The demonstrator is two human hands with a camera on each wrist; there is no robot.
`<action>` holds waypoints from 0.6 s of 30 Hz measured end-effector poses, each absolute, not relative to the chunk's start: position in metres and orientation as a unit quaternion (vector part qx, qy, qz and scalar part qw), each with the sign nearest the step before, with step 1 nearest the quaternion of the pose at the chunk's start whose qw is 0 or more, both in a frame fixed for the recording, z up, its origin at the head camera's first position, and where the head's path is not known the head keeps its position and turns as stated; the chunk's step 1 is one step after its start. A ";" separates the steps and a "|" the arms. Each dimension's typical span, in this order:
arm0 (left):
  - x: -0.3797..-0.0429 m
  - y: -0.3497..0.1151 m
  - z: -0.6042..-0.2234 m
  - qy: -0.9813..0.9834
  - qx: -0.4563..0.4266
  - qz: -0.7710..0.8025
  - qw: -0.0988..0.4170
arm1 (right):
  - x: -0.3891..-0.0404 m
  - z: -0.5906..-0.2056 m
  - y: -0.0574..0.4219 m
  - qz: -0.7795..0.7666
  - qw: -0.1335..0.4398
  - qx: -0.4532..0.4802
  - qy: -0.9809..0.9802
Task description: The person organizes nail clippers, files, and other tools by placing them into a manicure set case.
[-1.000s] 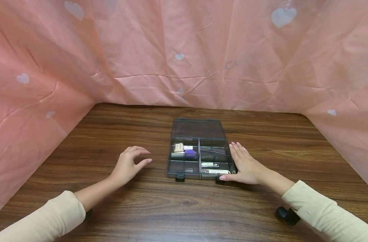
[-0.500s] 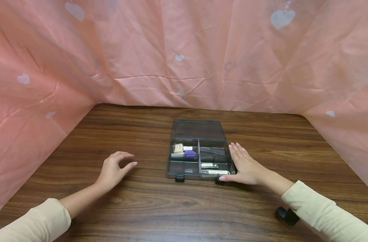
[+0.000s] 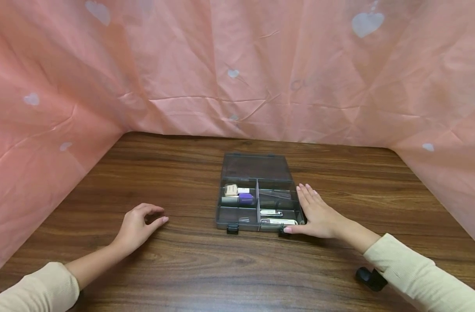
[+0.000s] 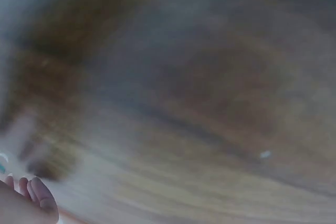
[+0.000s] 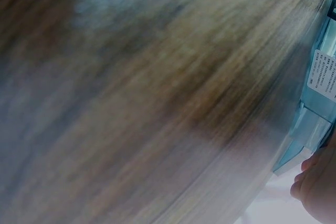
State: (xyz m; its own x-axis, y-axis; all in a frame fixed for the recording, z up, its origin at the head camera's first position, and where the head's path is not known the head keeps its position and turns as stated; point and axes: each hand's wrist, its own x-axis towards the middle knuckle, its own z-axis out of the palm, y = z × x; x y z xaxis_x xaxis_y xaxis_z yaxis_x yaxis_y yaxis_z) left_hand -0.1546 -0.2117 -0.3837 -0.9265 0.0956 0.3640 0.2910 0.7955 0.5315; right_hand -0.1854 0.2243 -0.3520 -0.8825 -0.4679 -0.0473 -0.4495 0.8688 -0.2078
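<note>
A smoky see-through divided box (image 3: 257, 167) lies on the table with its lid folded back. Its left compartments hold a beige nail polish bottle (image 3: 231, 190), a purple one (image 3: 245, 199) and a small clear piece (image 3: 244, 220). Two nail clippers (image 3: 278, 222) lie at the front right, thin strips (image 3: 276, 194) behind them. My right hand (image 3: 319, 216) rests along the box's right side, fingers straight, thumb at the front right latch. Left of the box, my left hand (image 3: 137, 225) hovers low with loosely bent fingers and nothing in them. The right wrist view catches the box's side (image 5: 315, 124).
Wood-grain table (image 3: 229, 268) all around the box. Pink cloth (image 3: 182, 78) with pale hearts hangs at the back and both sides. A black wrist device (image 3: 371, 278) shows under the right sleeve. Another black clasp (image 3: 232, 229) sits at the box's front left.
My left hand has moved left and toward me, away from the box. The right hand and the box have stayed in place.
</note>
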 end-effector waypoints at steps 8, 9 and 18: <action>-0.149 -0.213 -0.383 -0.937 -0.098 -0.301 0.146 | -0.186 -0.353 0.226 -0.094 0.047 -0.239 0.965; -0.149 -0.214 -0.383 -0.937 -0.097 -0.301 0.145 | -0.187 -0.354 0.226 -0.094 0.047 -0.239 0.965; -0.146 -0.215 -0.384 -0.941 -0.083 -0.291 0.150 | -0.187 -0.354 0.226 -0.101 0.047 -0.239 0.965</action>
